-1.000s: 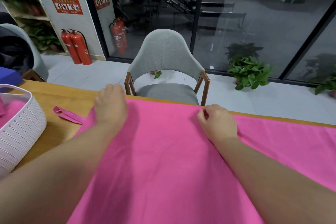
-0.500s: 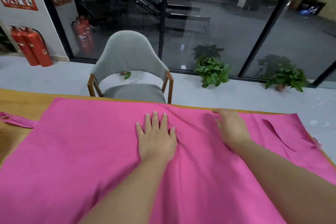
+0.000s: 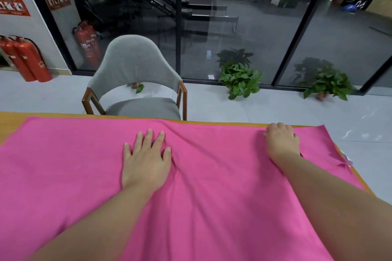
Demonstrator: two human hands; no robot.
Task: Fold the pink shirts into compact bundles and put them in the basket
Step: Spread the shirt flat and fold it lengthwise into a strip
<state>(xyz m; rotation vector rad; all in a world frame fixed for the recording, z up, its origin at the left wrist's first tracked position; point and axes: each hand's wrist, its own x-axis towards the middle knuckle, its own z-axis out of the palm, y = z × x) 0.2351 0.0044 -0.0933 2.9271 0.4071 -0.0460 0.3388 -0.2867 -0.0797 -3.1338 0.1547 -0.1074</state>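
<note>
Left grip (image 3: 146,161) spread flat on smooth pink shirt (image 3: 212,186), right grip (image 3: 281,142) seemingly pinching its far edge

Office-like lobby: glass wall (image 3: 244,34), fire extinguishers (image 3: 25,59) (red), potted plants (image 3: 240,79), grey chair (image 3: 135,74).

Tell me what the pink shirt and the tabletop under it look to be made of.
Pink shirt: soft matte woven or knit cloth, likely cotton; it creases in gentle folds beside the left hand. Tabletop: smooth yellowish wood or veneer, judging by its even tan edge.
</note>
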